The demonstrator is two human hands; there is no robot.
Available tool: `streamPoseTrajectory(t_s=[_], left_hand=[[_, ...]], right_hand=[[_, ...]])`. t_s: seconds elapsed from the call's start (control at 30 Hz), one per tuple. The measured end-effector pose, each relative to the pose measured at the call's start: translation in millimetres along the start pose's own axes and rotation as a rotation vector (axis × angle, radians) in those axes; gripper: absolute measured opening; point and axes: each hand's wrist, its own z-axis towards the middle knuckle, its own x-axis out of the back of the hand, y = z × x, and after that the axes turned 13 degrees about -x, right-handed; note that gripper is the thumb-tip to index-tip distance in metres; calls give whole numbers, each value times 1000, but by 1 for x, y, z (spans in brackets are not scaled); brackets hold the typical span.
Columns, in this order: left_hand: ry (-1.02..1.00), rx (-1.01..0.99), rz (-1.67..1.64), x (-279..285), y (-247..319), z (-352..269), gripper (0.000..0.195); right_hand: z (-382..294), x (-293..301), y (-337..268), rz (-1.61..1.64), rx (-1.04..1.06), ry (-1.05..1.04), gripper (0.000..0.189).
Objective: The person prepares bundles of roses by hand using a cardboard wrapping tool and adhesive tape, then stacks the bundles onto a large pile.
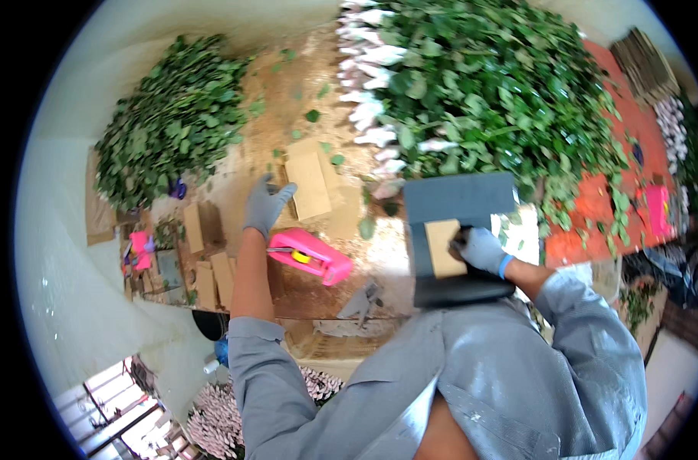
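Observation:
My left hand (267, 202), in a grey glove, has its thumb and fingers apart beside the left edge of a folded cardboard piece (308, 184) on the wooden table. Just below it lies a pink tape dispenser (317, 253) with a yellow core. My right hand (480, 250), also gloved, is over a small cardboard piece (442, 247) on a dark grey board (458, 198); something dark shows at its fingertips, and I cannot tell whether it grips anything. Rose stems with green leaves (498, 98) lie beyond the board, their pale heads in white sleeves (369, 86) facing left.
A second leafy bundle (176, 121) lies at the back left. Cardboard pieces (213, 282) and a pink dispenser (140, 250) are at the lower left. A grey scrap (360, 302) lies near the front edge. At the right are a red surface (602, 201) and stacked cardboard (645, 66).

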Motion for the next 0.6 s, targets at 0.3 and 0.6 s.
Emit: streamPoseTrajectory(t_s=[0.3, 0.6], left_hand=[[-461, -320, -334, -35, 228, -113, 23], [-942, 97, -795, -160, 153, -186, 40]], right_hand=[[13, -4, 12, 52, -119, -79, 44], [11, 2, -2, -103, 2, -75, 40]])
